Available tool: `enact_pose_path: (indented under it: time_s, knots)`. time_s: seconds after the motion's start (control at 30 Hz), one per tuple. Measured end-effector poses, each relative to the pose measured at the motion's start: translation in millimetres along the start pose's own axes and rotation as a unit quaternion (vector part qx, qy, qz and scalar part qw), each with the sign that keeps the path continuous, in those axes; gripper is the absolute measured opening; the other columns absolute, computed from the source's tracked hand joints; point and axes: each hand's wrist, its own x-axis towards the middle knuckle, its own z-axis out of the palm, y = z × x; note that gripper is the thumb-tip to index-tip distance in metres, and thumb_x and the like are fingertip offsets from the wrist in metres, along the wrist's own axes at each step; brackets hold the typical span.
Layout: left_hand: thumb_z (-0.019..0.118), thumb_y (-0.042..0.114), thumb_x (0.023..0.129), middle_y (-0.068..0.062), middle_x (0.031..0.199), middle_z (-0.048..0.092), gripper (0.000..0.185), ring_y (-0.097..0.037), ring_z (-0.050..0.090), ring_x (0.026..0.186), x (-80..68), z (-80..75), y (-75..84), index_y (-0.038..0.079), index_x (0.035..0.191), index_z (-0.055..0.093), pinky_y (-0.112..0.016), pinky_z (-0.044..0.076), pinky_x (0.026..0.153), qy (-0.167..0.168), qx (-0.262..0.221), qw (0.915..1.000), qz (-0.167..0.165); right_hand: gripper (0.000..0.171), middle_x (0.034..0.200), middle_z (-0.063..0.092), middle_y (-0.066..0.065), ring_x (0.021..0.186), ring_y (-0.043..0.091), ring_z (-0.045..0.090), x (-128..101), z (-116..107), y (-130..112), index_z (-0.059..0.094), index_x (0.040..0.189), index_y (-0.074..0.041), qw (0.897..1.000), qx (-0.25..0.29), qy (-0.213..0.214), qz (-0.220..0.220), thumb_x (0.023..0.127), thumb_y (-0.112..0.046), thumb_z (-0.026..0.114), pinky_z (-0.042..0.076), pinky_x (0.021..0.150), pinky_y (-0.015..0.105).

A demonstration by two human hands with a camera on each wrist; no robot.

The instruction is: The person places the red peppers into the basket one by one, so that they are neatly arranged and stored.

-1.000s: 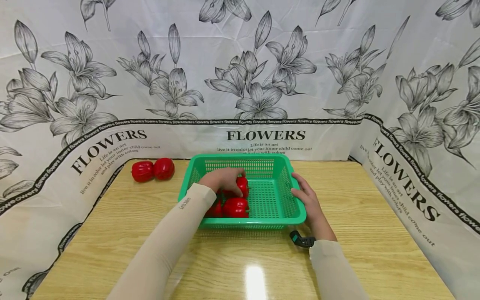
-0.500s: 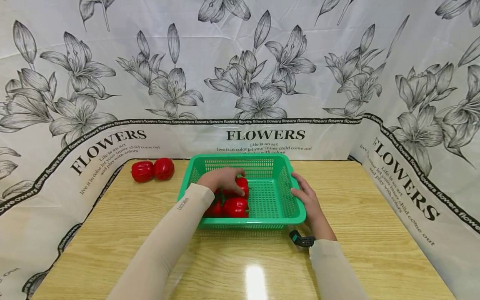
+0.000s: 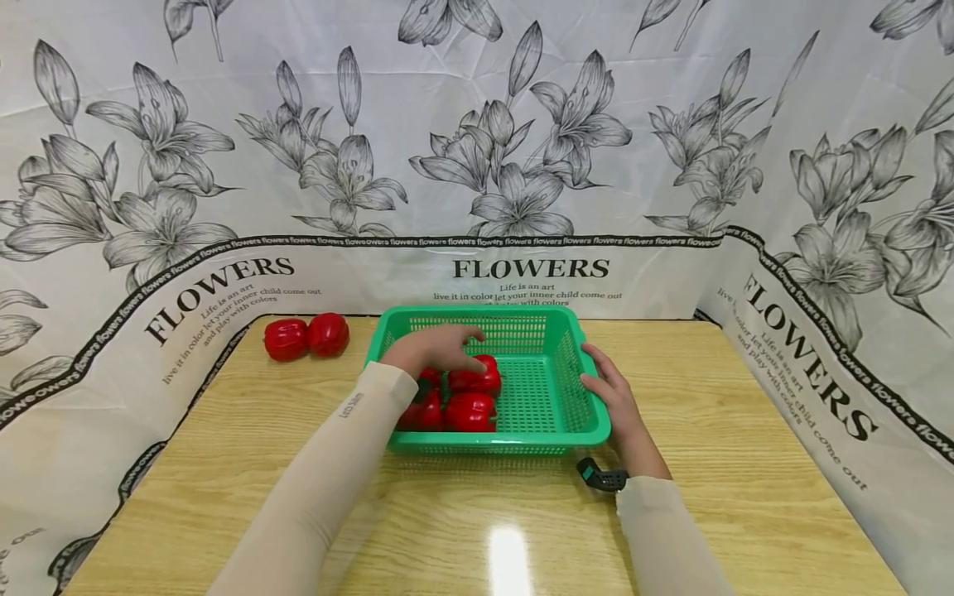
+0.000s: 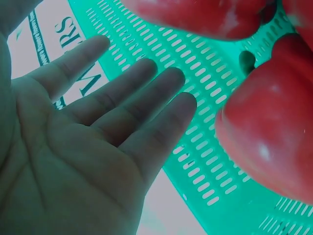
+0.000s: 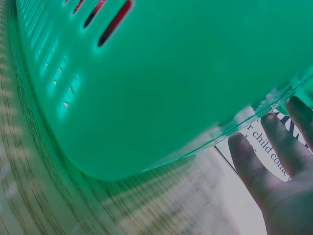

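Your left hand (image 3: pixel 436 349) is open above the red peppers (image 3: pixel 469 396); your right hand (image 3: pixel 607 396), fingers straight, steadies the green basket (image 3: pixel 555 327). Bump it and peppers roll.

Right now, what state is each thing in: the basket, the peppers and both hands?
Basket: upright on the table, holding three peppers.
Peppers in basket: lying loose, none gripped.
Peppers on table: two, side by side, far left.
Left hand: open, fingers straight, above the basket's peppers.
Right hand: open, against the basket's right rim.
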Motion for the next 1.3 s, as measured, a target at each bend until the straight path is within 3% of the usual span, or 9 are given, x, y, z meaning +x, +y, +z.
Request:
enact_pose_path:
  time_s: [0.57, 0.97, 1.3]
  knots:
    - [0.065, 0.042, 0.089, -0.012, 0.143, 0.050, 0.059, -0.029, 0.049, 0.130, -25.6, -19.8, -7.8, 0.021, 0.141, 0.046, -0.045, 0.043, 0.105, 0.040, -0.016, 0.9990, 0.009, 0.057, 0.161, 0.020, 0.008, 0.118, 0.010, 0.047, -1, 3, -3, 0.025, 0.154, -0.019, 1.000, -0.004, 0.008, 0.008, 0.102, -0.026, 0.046, 0.052, 0.085, 0.023]
    - [0.062, 0.031, 0.092, -0.017, 0.136, 0.055, 0.048, -0.035, 0.051, 0.127, -32.1, -27.0, -23.1, 0.008, 0.134, 0.052, -0.048, 0.045, 0.103, 0.153, -0.004, 0.9869, 0.052, 0.055, 0.161, 0.020, 0.008, 0.118, 0.010, 0.047, 0, 2, -2, 0.024, 0.154, -0.020, 1.000, 0.000, 0.004, 0.005, 0.103, -0.025, 0.044, 0.052, 0.085, 0.023]
    - [0.058, 0.033, 0.094, -0.015, 0.134, 0.054, 0.044, -0.032, 0.053, 0.121, -44.8, -38.3, -37.5, 0.010, 0.132, 0.053, -0.049, 0.046, 0.101, 0.242, -0.007, 0.9702, -0.003, 0.056, 0.161, 0.020, 0.009, 0.118, 0.009, 0.048, 0, 2, 0, 0.024, 0.154, -0.019, 1.000, -0.003, 0.005, 0.002, 0.103, -0.025, 0.044, 0.052, 0.085, 0.023]
